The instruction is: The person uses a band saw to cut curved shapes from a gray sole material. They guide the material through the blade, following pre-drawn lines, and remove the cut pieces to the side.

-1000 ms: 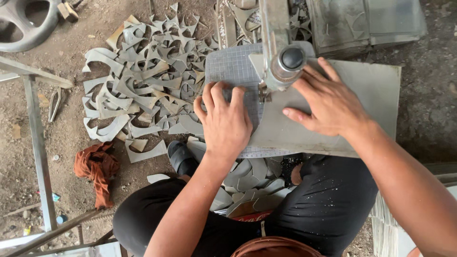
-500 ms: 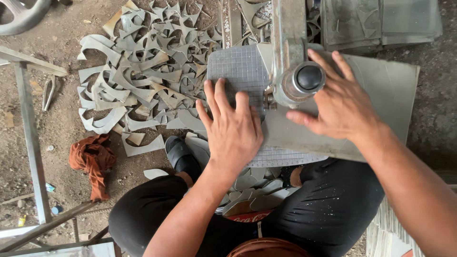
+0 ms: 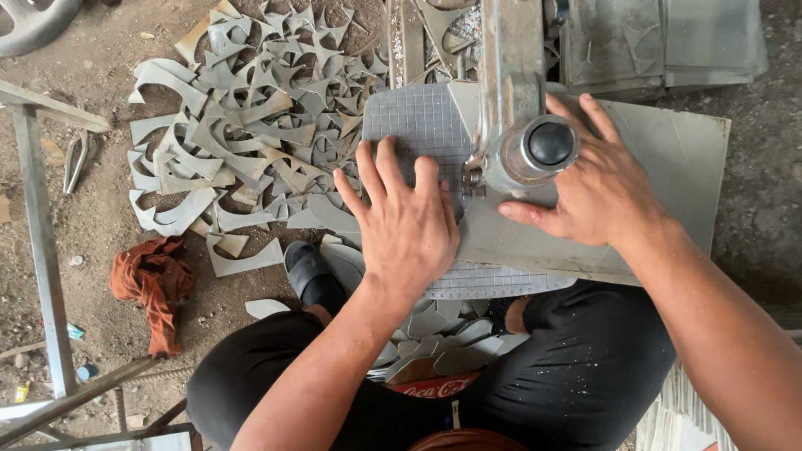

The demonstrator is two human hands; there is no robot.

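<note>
Dusty ground [image 3: 92, 217] strewn with curved grey offcuts [image 3: 242, 142] and an orange rag [image 3: 154, 284] is seen beneath a gridded cutting table [image 3: 422, 125], whose far edge is hidden by the machine arm [image 3: 514, 83] and its black knob [image 3: 551, 144]. The left hand [image 3: 409, 225] is laid flat and open on the grey sheet [image 3: 668, 167], while the right hand [image 3: 606, 196] is pressed open beside the knob. The cutting point is masked by the arm; the sheet's near edge is covered by both wrists.

Head camera looks straight down (close) at the lap.
</note>
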